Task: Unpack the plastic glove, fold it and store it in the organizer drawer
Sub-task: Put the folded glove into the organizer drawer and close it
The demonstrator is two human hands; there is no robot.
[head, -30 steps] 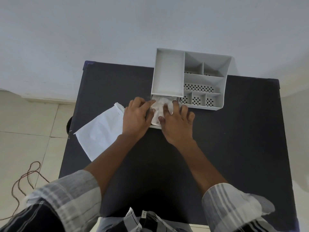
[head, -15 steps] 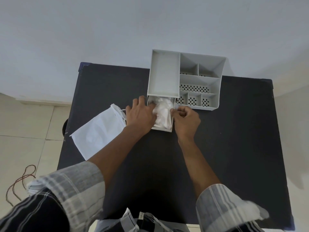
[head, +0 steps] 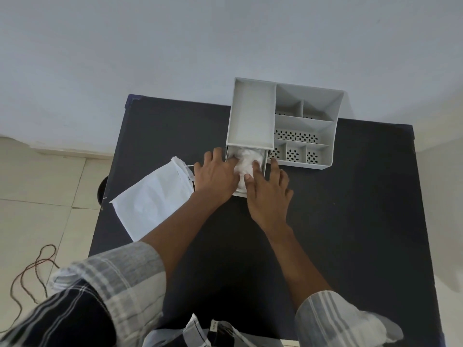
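Now we have the glove [head: 246,163] lying crumpled in the drawer [head: 264,163], which stands pulled out from under the organizer [head: 283,122] at the far edge of the surface [head: 350,209]. Our left hand [head: 216,175] lies flat at the drawer's left wall, its fingers [head: 231,161] straight and reaching in onto the plastic. Our right hand [head: 269,190] lies over the near right corner, fingers straight and slightly spread, the index pressing down on the glove and the rest resting outside the right wall. Neither hand grips anything. The empty packet [head: 152,196] lies well to the left on the surface, touching nothing that matters.

We judge the task nearly done: the glove must be tamped low and the drawer pushed shut. The risks come from the plastic itself. It looks springy and loosely bunched instead of neatly folded, so once we lift our fingers it may puff up above the walls and catch under the tray above as the drawer slides in. A trailing edge could jam there or be left hanging out. Pushing unevenly from one corner might skew the drawer, or shove the light organizer back towards the wall instead of closing it.
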